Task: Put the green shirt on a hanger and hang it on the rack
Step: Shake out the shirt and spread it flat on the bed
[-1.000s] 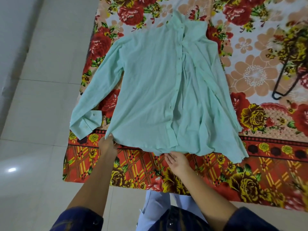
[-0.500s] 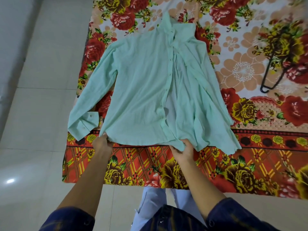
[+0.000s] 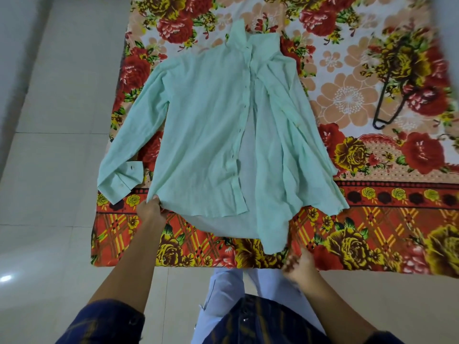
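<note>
The pale green shirt (image 3: 206, 135) lies face up on the floral bedspread (image 3: 372, 232), collar far from me, its front partly unbuttoned and spread apart. My left hand (image 3: 151, 212) pinches the hem's left corner. My right hand (image 3: 298, 265) is blurred at the near edge, just right of the shirt's right front panel, which hangs down over the plaid border. Whether its fingers hold the cloth is unclear. A black hanger (image 3: 383, 105) lies on the bedspread to the far right, partly lost in the pattern.
The bed's near edge runs in front of my legs (image 3: 223, 294). Pale tiled floor (image 3: 49, 145) lies to the left of the bed. No rack is in view.
My right hand has pulled the shirt's right front panel down and to the right, opening the front wider. My left hand has stayed on the hem's left corner.
</note>
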